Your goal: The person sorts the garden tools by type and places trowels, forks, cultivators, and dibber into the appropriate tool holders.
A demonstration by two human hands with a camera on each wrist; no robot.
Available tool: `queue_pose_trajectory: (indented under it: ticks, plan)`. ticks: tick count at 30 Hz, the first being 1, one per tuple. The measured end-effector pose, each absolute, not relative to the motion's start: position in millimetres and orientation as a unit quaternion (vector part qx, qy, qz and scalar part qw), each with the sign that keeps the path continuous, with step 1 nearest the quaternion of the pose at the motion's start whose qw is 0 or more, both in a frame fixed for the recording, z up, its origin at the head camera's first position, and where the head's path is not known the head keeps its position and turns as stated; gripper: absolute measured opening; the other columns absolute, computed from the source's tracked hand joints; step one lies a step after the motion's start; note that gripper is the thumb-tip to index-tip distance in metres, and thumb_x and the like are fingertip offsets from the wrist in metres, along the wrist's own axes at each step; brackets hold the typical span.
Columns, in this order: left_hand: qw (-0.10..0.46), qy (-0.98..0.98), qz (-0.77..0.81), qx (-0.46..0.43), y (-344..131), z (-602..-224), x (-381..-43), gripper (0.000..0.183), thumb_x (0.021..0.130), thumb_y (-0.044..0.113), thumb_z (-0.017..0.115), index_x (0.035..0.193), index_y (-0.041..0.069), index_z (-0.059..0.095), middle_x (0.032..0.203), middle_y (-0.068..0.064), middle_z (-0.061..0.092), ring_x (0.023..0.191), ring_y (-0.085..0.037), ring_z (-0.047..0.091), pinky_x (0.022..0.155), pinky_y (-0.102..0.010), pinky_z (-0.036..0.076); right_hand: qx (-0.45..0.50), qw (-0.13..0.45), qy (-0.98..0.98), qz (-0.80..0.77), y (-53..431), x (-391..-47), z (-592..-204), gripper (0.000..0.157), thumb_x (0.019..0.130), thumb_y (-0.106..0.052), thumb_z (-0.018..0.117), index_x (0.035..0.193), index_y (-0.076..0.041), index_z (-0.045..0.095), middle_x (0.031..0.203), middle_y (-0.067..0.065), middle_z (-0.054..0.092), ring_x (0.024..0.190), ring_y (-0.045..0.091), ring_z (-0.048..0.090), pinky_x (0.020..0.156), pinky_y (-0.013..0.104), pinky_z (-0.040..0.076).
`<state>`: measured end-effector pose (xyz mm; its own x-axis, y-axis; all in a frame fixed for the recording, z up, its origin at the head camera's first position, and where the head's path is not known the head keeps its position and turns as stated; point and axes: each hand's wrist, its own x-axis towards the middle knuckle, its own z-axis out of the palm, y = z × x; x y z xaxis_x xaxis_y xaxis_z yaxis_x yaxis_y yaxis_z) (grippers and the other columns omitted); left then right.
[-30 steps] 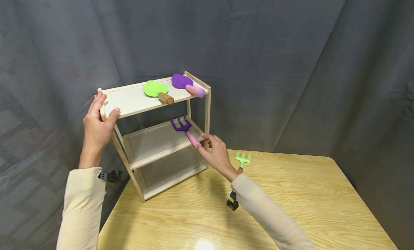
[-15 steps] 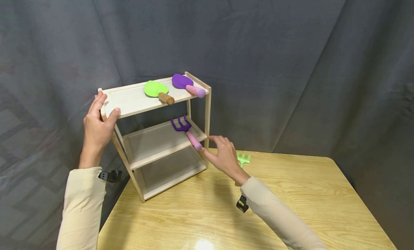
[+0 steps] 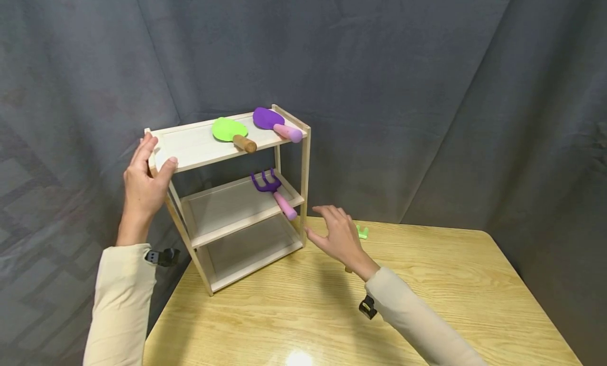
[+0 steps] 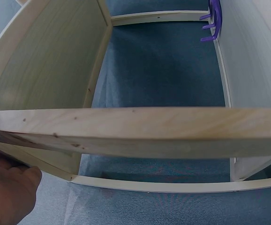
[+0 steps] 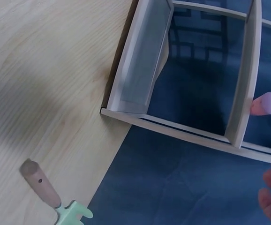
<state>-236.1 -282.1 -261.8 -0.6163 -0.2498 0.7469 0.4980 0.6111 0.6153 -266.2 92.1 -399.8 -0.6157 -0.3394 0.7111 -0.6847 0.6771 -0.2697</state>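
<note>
A three-tier wooden shelf rack (image 3: 246, 221) stands on the table. My left hand (image 3: 144, 184) grips its top left corner, thumb over the front edge; the left wrist view shows that hand (image 4: 9, 192) at the rack's side. On the middle tier lies a purple hand rake (image 3: 283, 204), its pink handle jutting past the front edge. To the right of that handle, my right hand (image 3: 342, 237) hovers with relaxed fingers and nothing in them. Up on the top tier rest a green trowel (image 3: 229, 129) with a wooden handle and a purple trowel (image 3: 268, 118) with a pink one.
A green hand rake (image 3: 363, 233) lies on the table (image 3: 427, 292), mostly hidden behind my right hand; its wooden handle (image 5: 41, 182) shows in the right wrist view. A grey curtain (image 3: 379, 92) hangs behind. The bottom tier (image 3: 251, 255) sits low over the table.
My right hand has let go of the purple rake's handle and moved away to the right, now covering more of the green rake. The left hand keeps its place on the rack.
</note>
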Motion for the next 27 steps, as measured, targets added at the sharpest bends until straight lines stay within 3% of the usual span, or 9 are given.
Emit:
queue_pose_trajectory:
  ticks: [7, 22, 27]
  plan:
    - [0.43, -0.787, -0.434, -0.078, -281.2, -262.5, -235.5, 0.062, 0.085, 0.022, 0.064, 0.137, -0.008, 0.048, 0.149, -0.015, 0.04, 0.139, -0.014, 0.029, 0.112, -0.024, 0.019, 0.288, 0.299, -0.87, 0.267, 101.5, -264.4, -404.7, 0.048, 0.083, -0.034, 0.067, 0.12, -0.003, 0.064, 0.115, 0.012, 0.063, 0.101, 0.029, 0.06, 0.083, 0.045, 0.051]
    - [0.427, -0.786, -0.44, -0.075, -281.4, -263.0, -235.1, 0.062, 0.086, 0.021, 0.063, 0.138, -0.007, 0.048, 0.149, -0.014, 0.04, 0.139, -0.013, 0.029, 0.112, -0.023, 0.019, 0.233, 0.268, -0.892, 0.28, 114.3, -260.8, -419.0, 0.052, 0.082, -0.032, 0.072, 0.125, -0.005, 0.061, 0.114, 0.012, 0.063, 0.099, 0.031, 0.061, 0.074, 0.047, 0.053]
    - [0.425, -0.788, -0.439, -0.075, -281.5, -262.6, -234.9, 0.062, 0.086, 0.022, 0.063, 0.139, -0.006, 0.047, 0.15, -0.013, 0.039, 0.14, -0.012, 0.028, 0.112, -0.022, 0.019, 0.197, 0.246, -0.9, 0.302, 119.1, -261.3, -425.1, 0.053, 0.081, -0.031, 0.074, 0.126, -0.007, 0.06, 0.109, 0.011, 0.063, 0.094, 0.029, 0.062, 0.064, 0.042, 0.054]
